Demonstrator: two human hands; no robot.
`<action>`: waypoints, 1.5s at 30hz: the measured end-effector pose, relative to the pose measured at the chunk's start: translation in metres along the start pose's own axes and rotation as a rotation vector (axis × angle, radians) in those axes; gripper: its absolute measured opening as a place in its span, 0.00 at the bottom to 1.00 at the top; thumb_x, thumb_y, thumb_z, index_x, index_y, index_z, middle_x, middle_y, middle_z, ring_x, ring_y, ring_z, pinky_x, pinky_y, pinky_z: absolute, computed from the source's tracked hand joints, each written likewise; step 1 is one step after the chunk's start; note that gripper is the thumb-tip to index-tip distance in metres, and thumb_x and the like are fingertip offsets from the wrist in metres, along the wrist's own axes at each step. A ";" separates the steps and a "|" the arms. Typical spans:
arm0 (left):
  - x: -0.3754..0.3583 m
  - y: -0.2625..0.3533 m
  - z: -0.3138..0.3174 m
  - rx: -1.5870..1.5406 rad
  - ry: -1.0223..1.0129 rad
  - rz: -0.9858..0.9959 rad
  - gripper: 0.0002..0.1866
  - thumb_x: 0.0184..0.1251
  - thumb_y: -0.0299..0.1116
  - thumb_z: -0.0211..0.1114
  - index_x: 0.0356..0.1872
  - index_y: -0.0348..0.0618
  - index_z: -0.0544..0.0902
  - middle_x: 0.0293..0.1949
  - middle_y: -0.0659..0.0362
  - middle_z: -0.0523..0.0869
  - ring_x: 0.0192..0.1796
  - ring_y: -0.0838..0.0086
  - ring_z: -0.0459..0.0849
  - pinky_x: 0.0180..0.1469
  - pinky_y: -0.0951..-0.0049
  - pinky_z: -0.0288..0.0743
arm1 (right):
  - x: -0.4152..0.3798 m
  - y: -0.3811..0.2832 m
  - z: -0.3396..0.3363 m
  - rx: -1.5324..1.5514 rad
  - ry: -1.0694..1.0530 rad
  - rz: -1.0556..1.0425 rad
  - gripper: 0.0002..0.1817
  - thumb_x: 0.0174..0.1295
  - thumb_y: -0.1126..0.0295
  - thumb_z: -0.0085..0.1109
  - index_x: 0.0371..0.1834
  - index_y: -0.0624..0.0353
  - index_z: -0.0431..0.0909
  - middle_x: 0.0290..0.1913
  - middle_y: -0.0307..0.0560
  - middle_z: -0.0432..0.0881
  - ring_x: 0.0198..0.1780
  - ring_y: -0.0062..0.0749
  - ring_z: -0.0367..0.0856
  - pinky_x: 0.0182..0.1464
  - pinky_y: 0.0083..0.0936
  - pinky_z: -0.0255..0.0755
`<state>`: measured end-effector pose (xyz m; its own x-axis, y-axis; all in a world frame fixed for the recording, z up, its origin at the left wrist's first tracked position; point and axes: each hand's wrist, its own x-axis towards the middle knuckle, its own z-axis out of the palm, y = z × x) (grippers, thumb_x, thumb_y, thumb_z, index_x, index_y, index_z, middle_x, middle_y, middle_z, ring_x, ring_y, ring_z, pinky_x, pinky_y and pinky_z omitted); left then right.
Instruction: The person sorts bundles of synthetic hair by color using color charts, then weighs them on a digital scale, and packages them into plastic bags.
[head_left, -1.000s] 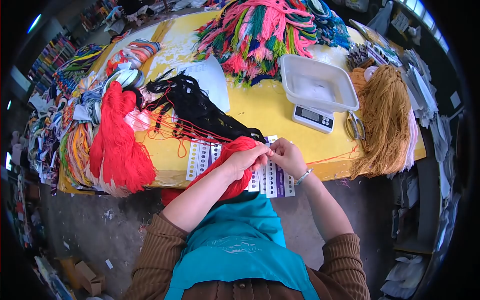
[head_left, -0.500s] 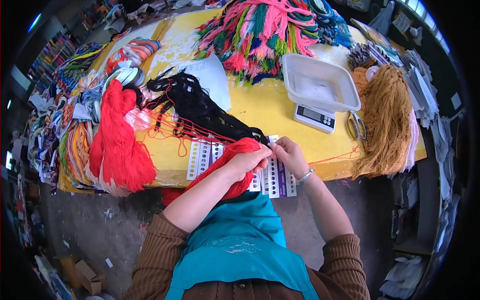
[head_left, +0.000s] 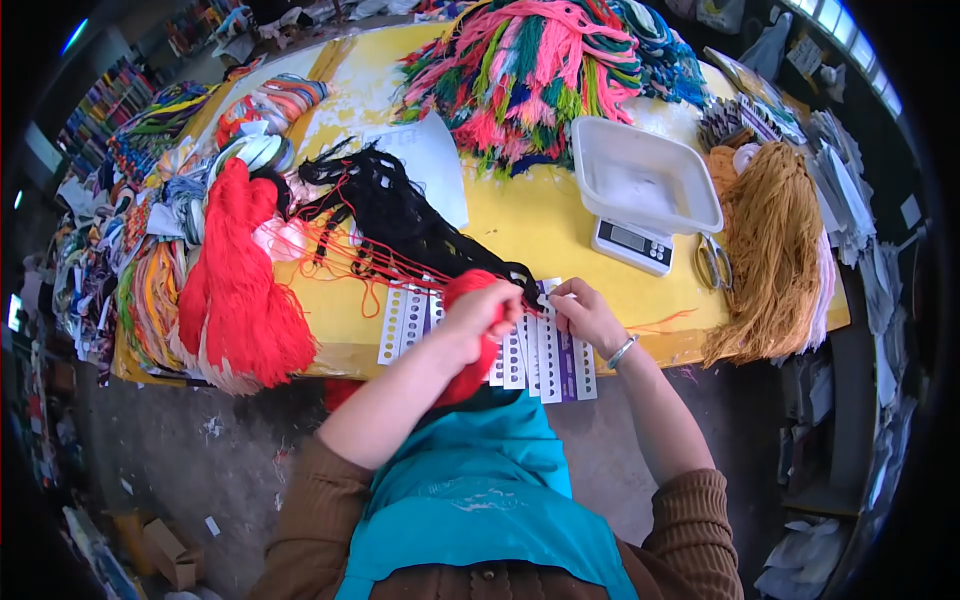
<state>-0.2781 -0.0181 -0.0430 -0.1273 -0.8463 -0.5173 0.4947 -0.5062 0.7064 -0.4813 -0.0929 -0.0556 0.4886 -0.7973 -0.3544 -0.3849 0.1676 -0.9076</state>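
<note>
My left hand (head_left: 488,312) is closed, its fingers curled on red thread; the strand itself is hardly visible in the grip. A red skein (head_left: 468,382) lies under this hand and forearm, at the table's front edge. My right hand (head_left: 588,315) pinches the top of a white card with a row of holes (head_left: 548,345). Several such cards lie side by side, partly hidden by my hands. The end of a black thread bundle (head_left: 410,220) reaches the cards between my hands. A loose red strand (head_left: 660,322) trails out to the right of my right wrist.
A digital scale (head_left: 632,245) carries a white plastic tub (head_left: 645,180). Scissors (head_left: 713,262) lie beside brown skeins (head_left: 775,255). Another red skein (head_left: 235,290) hangs over the front edge at left, near mixed-colour thread. A large multicoloured pile (head_left: 540,75) sits at the back.
My left hand has drawn away to the left from my right hand and opened a gap over the cards. The loose red strand at right has become shorter.
</note>
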 end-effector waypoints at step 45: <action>-0.385 0.023 -0.202 0.954 0.411 0.470 0.18 0.74 0.37 0.58 0.56 0.35 0.80 0.54 0.55 0.84 0.56 0.73 0.80 0.59 0.72 0.72 | -0.047 -0.238 0.301 0.081 -1.036 -0.528 0.08 0.60 0.78 0.60 0.43 0.60 0.82 0.30 0.27 0.79 0.29 0.09 0.74 0.28 0.13 0.64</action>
<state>-0.0442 0.3297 0.0747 0.2759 -0.9560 -0.0994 -0.4584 -0.2218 0.8606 -0.1772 0.0788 0.1090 0.9934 0.0701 0.0911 0.0897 0.0224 -0.9957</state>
